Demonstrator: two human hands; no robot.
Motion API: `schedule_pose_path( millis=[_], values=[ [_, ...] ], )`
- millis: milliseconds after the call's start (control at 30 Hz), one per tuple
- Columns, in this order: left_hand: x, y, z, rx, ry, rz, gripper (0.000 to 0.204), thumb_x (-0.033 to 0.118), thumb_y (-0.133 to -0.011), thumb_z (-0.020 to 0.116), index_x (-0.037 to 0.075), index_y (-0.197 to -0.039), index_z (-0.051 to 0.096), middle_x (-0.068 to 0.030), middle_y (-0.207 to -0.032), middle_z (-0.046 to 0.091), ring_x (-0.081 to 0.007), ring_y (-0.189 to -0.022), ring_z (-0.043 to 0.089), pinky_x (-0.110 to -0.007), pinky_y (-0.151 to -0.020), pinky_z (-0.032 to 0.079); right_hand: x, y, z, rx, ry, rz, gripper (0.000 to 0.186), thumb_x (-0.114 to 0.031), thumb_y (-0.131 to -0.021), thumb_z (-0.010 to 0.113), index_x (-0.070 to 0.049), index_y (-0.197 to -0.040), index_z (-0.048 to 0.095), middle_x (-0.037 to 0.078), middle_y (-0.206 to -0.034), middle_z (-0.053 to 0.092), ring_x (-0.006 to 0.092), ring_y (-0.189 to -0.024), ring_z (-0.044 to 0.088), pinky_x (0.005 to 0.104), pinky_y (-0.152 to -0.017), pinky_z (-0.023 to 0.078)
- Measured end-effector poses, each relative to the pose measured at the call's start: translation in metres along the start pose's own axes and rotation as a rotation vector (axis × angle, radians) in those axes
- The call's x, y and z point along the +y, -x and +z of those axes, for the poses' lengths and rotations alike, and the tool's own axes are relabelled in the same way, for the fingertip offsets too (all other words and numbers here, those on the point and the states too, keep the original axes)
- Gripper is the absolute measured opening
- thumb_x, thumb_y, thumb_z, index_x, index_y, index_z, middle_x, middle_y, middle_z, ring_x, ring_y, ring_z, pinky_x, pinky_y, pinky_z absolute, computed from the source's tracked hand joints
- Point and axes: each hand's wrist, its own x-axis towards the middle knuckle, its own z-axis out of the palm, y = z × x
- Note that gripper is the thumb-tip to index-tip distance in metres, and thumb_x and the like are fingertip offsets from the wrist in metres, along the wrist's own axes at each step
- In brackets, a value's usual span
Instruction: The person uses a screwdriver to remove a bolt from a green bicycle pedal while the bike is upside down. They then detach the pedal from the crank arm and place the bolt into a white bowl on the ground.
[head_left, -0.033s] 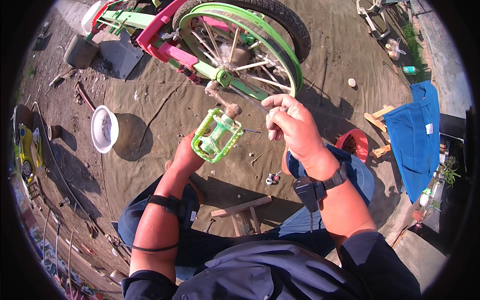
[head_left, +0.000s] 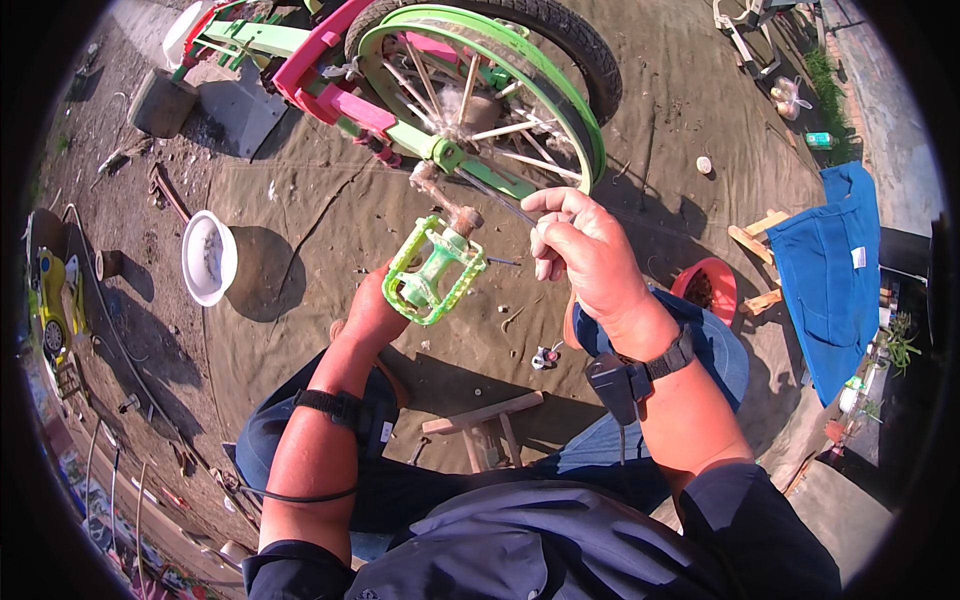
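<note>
Green pedal [head_left: 432, 277] on rusty crank [head_left: 445, 197], crank at green frame bar [head_left: 405, 136]; neither detached, remaining work unclear | thin rod [head_left: 497, 198], tip near bar's end, pinched in right hand [head_left: 582, 242], forearm stretched forward | left hand [head_left: 374, 306] behind pedal, fingers hidden, grip can't be told

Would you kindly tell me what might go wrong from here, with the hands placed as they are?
The thin dark rod could slip in the right hand, knocking its knuckles against the green wheel rim close by.

If the rusty crank turned, the left hand, partly hidden behind the green pedal, might get bumped.

The red bowl sits beside the right knee, so a leg shift may tip it.
</note>
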Motion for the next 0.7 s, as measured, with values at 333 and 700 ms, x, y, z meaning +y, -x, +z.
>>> schedule_pose_path(
  millis=[333, 700],
  values=[
    [0.004, 0.0, -0.002, -0.01, -0.086, 0.02, 0.04, 0.014, -0.081, 0.071, 0.007, -0.119, 0.061, -0.0144, -0.104, 0.071, -0.0278, -0.099, 0.069, -0.035, -0.084, 0.052, -0.001, -0.005, 0.004, -0.016, -0.036, -0.036, 0.026, -0.015, -0.091, 0.053, -0.002, -0.113, 0.057, 0.0, -0.076, 0.061, 0.0086, -0.059, 0.057, 0.0215, -0.056, 0.045],
    [0.005, 0.001, -0.004, -0.028, -0.053, -0.009, 0.041, 0.015, -0.081, 0.072, 0.006, -0.12, 0.061, -0.0147, -0.105, 0.071, -0.0272, -0.099, 0.068, -0.035, -0.084, 0.052, -0.005, -0.011, 0.008, 0.007, -0.062, 0.0, 0.025, -0.015, -0.09, 0.053, -0.003, -0.112, 0.058, 0.0, -0.074, 0.061, 0.0079, -0.058, 0.056, 0.0211, -0.055, 0.042]
  ],
)
